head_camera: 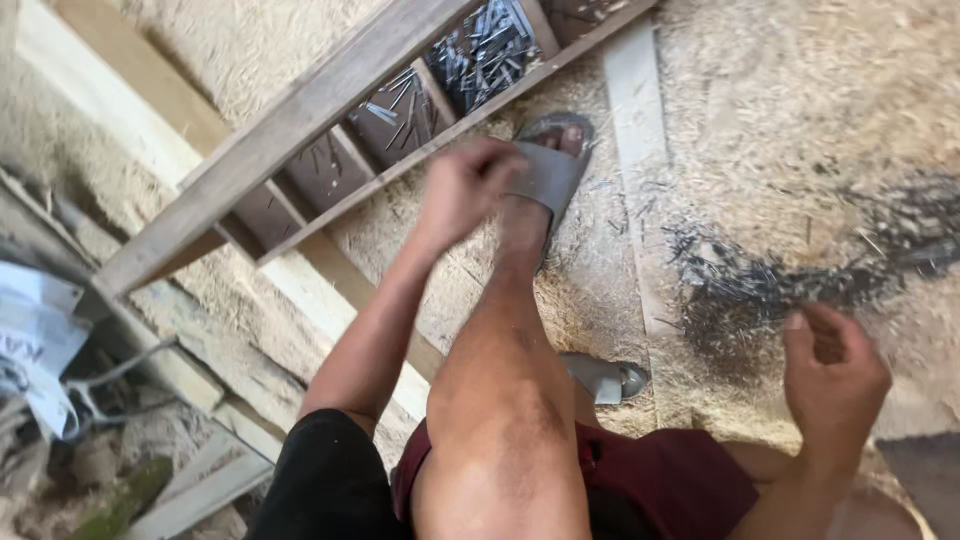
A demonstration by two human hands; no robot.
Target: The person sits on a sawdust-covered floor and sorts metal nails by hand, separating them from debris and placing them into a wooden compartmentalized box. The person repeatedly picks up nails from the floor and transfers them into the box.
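nails [760, 285]: loose pile just ahead of right hand [832, 372], fingers curled, contents hidden; pinch few. left hand [462, 190] loosely open near divided wooden tray [300, 120].

Left hand [462, 190] blurred (fingers indistinct)

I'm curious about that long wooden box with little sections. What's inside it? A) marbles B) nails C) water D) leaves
B: the sections of the wooden tray hold heaps of thin dark metal nails, and more of the same lie scattered on the sawdust floor near the right hand.
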